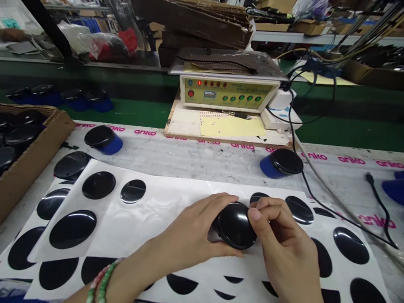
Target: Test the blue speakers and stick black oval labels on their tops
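My left hand [200, 229] is wrapped around a round device with a glossy black top [237, 225], its top face turned up toward me. The device's lower body is mostly hidden by my fingers. At its right rim, my right hand [284, 241] has thumb and forefinger pinched together, touching the edge; whatever lies between them is too small to make out. Beneath both hands spread white sheets [177, 196] carrying glossy black round stickers [73, 229], some whole and some partly covered. A similar device with a blue body [282, 163] stands just beyond my right hand.
A cardboard box [52, 141] of black-topped devices sits at left, near another blue device [104, 139]. Behind stands a control box [226, 93] with lit display and buttons. Cables [322, 174] run down the right side. Several devices line the green surface [137, 100] behind.
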Demonstrator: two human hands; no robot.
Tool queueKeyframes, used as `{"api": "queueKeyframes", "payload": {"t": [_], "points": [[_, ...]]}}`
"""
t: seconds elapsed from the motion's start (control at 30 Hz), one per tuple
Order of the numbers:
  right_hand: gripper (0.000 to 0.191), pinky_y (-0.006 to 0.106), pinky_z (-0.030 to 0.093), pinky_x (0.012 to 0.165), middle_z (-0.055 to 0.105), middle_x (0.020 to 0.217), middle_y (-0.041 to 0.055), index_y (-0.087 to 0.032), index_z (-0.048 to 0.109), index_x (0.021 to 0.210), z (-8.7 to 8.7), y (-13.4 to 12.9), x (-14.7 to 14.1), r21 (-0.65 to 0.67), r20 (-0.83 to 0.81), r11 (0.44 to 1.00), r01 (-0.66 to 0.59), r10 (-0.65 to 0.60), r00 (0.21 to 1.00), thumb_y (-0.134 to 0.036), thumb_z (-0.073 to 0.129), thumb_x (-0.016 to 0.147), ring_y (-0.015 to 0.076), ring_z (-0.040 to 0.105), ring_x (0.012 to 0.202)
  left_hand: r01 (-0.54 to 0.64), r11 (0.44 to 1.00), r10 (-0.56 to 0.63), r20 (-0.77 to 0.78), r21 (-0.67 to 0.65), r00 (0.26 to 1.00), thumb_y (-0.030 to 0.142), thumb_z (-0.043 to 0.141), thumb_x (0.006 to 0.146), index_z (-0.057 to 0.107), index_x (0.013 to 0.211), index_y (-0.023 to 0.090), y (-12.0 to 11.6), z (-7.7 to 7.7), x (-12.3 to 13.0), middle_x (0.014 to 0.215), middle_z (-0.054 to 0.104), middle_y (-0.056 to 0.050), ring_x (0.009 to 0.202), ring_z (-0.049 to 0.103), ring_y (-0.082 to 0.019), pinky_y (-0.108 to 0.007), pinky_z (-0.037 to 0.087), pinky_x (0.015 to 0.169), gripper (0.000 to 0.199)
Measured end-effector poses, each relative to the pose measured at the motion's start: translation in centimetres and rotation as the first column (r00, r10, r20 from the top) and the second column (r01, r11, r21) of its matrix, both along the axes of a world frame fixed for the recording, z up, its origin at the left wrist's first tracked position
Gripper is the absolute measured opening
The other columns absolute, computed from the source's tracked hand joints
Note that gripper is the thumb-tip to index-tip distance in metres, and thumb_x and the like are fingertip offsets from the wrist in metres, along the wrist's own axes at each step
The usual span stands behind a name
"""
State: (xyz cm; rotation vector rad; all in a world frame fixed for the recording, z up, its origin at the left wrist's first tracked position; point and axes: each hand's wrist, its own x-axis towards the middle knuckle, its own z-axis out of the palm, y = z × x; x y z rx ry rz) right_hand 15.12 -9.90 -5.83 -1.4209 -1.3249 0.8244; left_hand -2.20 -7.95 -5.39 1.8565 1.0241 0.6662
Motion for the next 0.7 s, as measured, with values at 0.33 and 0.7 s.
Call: {"api": "queueKeyframes", "payload": {"t": [0.33,0.7], "points": [[0.017,0.026,0.047,0.062,0.048,0.087,0.0015,-0.024,0.054,0.071,0.02,-0.43,-0.29,0.127,0.113,0.992,-0.002,-0.013,0.994,-0.023,0.061,0.086,0.0163,0.055,0.083,-0.001,0.999,0.002,-0.001,0.041,1.000,0.035,0.080,0.071,0.043,0.129,0.027,-0.05,-0.01,0.03,0.130,0.057,-0.002,0.120,0.055,-0.019,-0.030,0.044,0.103,0.069],[0.014,0.031,0.047,0.071,0.046,0.090,0.0010,-0.024,0.054,0.075,-0.29,-0.72,-0.33,0.175,0.174,0.984,-0.002,-0.029,0.984,-0.019,0.060,0.088,0.0160,0.056,0.085,-0.015,1.000,0.015,-0.036,0.016,0.999,0.034,0.080,0.071,0.039,0.134,0.028,-0.11,-0.26,0.14,0.134,0.055,-0.002,0.124,0.052,-0.022,-0.034,0.043,0.105,0.075]]}}
